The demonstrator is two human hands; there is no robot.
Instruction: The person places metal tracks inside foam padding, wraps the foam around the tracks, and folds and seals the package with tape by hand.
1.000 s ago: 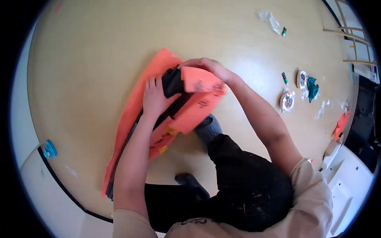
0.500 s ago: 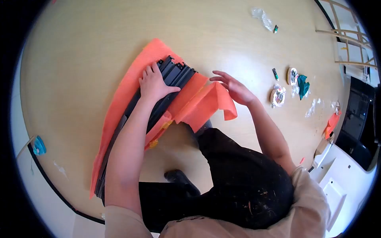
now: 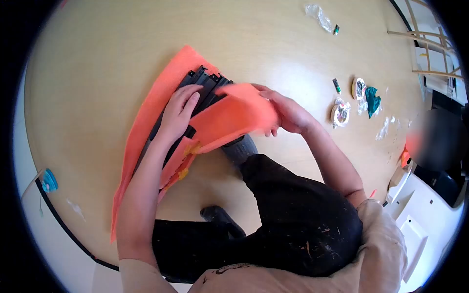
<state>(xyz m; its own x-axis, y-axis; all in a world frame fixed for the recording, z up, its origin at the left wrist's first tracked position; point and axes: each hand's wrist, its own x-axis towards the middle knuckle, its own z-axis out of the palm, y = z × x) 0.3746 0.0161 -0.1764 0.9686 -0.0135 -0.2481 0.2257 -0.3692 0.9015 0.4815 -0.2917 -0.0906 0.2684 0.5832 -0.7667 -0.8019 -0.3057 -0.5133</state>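
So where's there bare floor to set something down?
The widest bare floor lies beyond the orange sheet, up to the clear wrap; another patch lies between the sheet and the small blue object. It's crowded where round packets and the green bundle cluster, and around the left hand, right hand and black strips.

This looks like a plain indoor room used as a workspace, though whether home or workshop cannot be told. Beneath the left hand [image 3: 178, 111] and right hand [image 3: 290, 115] spreads a smooth pale floor [image 3: 93, 97]; left of them, a dark skirting strip [image 3: 59, 222] edges a white wall [image 3: 61, 246]; rightward lie plastic wrappers [image 3: 318, 17], with a wooden frame [image 3: 400, 33] beyond.
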